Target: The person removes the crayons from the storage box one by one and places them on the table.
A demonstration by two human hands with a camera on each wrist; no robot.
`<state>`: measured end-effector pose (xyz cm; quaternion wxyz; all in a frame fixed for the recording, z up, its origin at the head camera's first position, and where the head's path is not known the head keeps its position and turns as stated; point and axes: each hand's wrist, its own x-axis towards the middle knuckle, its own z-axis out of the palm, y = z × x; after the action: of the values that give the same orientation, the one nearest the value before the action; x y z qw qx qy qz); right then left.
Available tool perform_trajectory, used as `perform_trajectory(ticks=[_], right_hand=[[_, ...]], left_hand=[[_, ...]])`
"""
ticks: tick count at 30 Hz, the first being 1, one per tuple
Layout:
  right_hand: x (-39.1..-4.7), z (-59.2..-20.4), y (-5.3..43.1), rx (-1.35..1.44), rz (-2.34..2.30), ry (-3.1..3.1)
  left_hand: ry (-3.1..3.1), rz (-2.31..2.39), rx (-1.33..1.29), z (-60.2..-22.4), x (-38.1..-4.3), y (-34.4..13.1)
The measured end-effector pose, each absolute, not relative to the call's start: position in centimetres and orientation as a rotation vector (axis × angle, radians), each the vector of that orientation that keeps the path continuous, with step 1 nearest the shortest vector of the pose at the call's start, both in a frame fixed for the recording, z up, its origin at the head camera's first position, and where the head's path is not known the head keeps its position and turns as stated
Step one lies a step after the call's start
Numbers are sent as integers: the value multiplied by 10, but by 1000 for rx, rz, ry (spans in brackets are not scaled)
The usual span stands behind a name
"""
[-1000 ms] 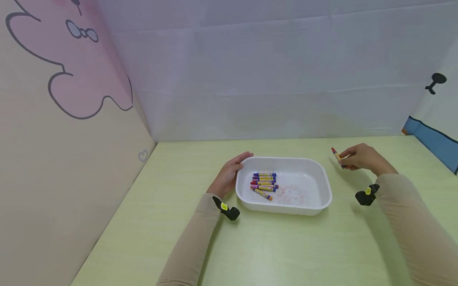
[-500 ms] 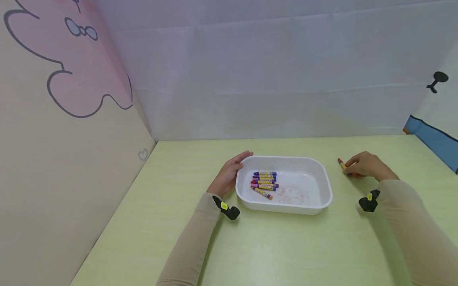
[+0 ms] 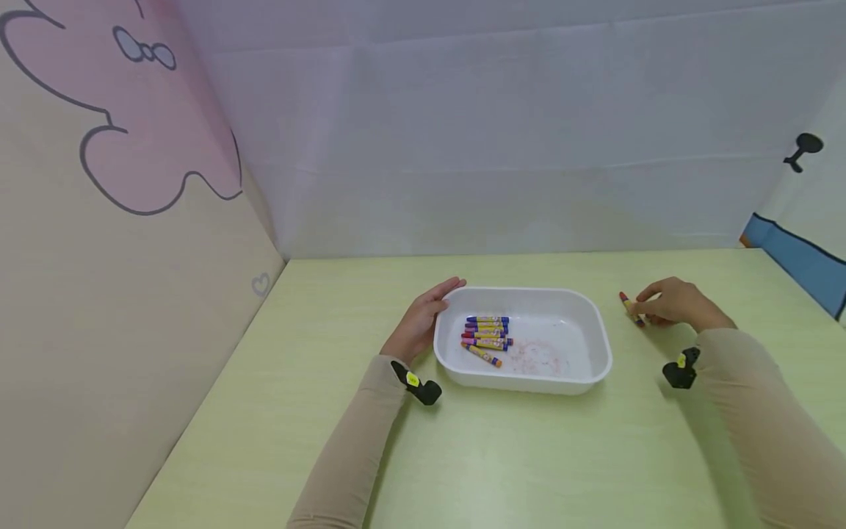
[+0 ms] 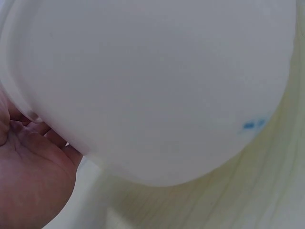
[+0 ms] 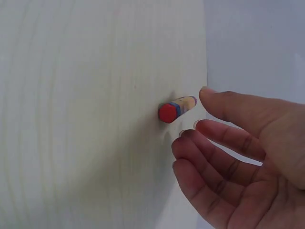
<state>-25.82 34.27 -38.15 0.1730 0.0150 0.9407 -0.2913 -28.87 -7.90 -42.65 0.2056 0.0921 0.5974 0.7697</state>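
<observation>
A white plastic tray stands on the table, with several paper-wrapped crayons lined up in its left half. My left hand holds the tray's left end, thumb at the rim; in the left wrist view its fingers pass partly out of sight behind the tray wall. To the right of the tray, a single crayon with a red end lies on the table. Right beside it is my right hand. The right wrist view shows the thumb and loosely bent fingers apart from that crayon.
The pale green table meets a white cloth backdrop at its far edge. On the left rises a wall with a pink cartoon drawing. Reddish marks show on the tray floor. Each wrist wears a small black camera.
My right hand has lowered the red-ended crayon onto the table and let go of it. The left hand and tray stay put; the head view has shifted slightly.
</observation>
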Motion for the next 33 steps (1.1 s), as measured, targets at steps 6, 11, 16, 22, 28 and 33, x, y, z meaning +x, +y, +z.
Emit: perform_trajectory(ticks=[6,11,16,22,28,33], right_hand=[[-260,-367,340,11,-797,2725],[-260,-351,330,-41,-789,2777],[-263,-336,318,-100,-787,2810],[-266,-321,297,-204,-848,2797],[-266,-308,268,-336,-912,2739],[-267,-302,241,-473,-900,2669]], left_hand=[[1665,2155,286,-426,-288,-79],[1685,2146,281,-426,-288,-78],[1691,2141,276,-426,-288,-77],[1709,2135,317,-427,-285,-77],[1717,2139,343,-427,-285,-77],[1701,2141,279,-427,-286,-75]])
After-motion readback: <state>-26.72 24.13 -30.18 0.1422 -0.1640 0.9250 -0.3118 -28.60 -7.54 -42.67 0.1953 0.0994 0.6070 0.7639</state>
